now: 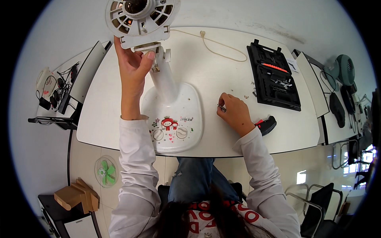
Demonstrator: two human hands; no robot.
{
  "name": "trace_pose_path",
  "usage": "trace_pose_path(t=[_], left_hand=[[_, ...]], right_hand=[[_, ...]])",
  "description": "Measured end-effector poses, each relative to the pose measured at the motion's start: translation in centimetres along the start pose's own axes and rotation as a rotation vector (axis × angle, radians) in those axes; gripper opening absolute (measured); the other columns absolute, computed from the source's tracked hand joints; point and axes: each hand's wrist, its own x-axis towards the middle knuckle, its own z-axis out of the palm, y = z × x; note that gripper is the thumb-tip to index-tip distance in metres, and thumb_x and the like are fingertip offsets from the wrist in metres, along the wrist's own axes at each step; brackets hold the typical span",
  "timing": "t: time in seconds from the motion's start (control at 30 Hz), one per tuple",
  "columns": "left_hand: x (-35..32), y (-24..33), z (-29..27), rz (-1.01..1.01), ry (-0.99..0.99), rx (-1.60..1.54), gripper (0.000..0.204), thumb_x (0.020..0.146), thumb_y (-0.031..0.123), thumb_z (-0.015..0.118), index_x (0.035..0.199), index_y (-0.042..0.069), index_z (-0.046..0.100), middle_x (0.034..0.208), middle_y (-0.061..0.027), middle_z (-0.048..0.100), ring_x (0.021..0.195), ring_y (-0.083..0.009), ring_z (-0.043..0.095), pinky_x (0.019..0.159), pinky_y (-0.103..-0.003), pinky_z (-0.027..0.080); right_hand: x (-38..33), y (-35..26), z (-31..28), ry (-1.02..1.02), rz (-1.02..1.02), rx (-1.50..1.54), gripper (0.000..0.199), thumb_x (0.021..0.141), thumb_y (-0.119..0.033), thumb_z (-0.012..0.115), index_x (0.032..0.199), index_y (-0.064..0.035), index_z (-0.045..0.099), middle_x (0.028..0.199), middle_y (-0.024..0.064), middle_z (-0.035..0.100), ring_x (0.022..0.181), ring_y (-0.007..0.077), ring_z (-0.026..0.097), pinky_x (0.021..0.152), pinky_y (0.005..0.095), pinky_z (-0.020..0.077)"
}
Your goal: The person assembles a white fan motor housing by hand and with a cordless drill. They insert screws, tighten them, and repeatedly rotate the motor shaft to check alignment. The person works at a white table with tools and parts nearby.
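A white desk fan (166,89) without blades or guard stands upright at the left of the table. Its round motor housing (160,29) tops the post above a base (174,139) printed with cartoon figures. My left hand (133,69) is closed around the neck just under the housing, thumb on the near side. Low over the tabletop, right of the base, my right hand (236,113) pinches a small metal piece (222,108); its exact kind is hard to make out. Beside my right wrist lies a black and red tool handle (266,125), partly covered by the wrist.
An open black tool case (278,89) with bits and a red-orange strip lies at the right. Tiny screws (246,97) are scattered near it. A pale power cord (226,55) curls at the back. On the floor at left sit a green fan blade (106,171) and cardboard boxes (75,196).
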Motion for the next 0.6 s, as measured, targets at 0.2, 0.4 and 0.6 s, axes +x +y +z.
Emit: trace_pose_path(t=[0.2,0.4,0.6], left_hand=[[-0.1,0.0,0.0,-0.021,0.005,0.004,0.092,0.076,0.009,0.072,0.149,0.010,0.015,0.135,-0.0080,0.042,0.107,-0.0178,0.053,0.079,-0.026,0.045],[0.0,0.1,0.0,-0.012,0.001,0.006,0.092,0.076,0.009,0.071,0.149,0.010,0.014,0.135,-0.0086,0.042,0.108,-0.0181,0.053,0.081,-0.027,0.045],[0.0,0.1,0.1,0.000,-0.028,-0.021,0.092,0.077,0.005,0.069,0.150,0.010,0.013,0.137,-0.0093,0.040,0.114,-0.0201,0.051,0.087,-0.029,0.044]], right_hand=[[0.0,-0.1,-0.1,-0.020,0.007,0.004,0.016,0.078,-0.016,0.064,0.086,-0.0066,0.054,0.083,0.0048,0.063,0.069,0.0250,0.060,0.063,0.0369,0.0473],[-0.1,-0.4,-0.5,-0.024,0.024,-0.018,0.018,0.077,-0.016,0.065,0.089,-0.0079,0.054,0.086,0.0042,0.064,0.072,0.0239,0.062,0.065,0.0360,0.0484],[-2.5,-0.4,-5.1,0.029,-0.027,0.116,0.028,0.078,-0.017,0.065,0.103,-0.0075,0.056,0.100,0.0064,0.064,0.087,0.0252,0.063,0.073,0.0351,0.0501]])
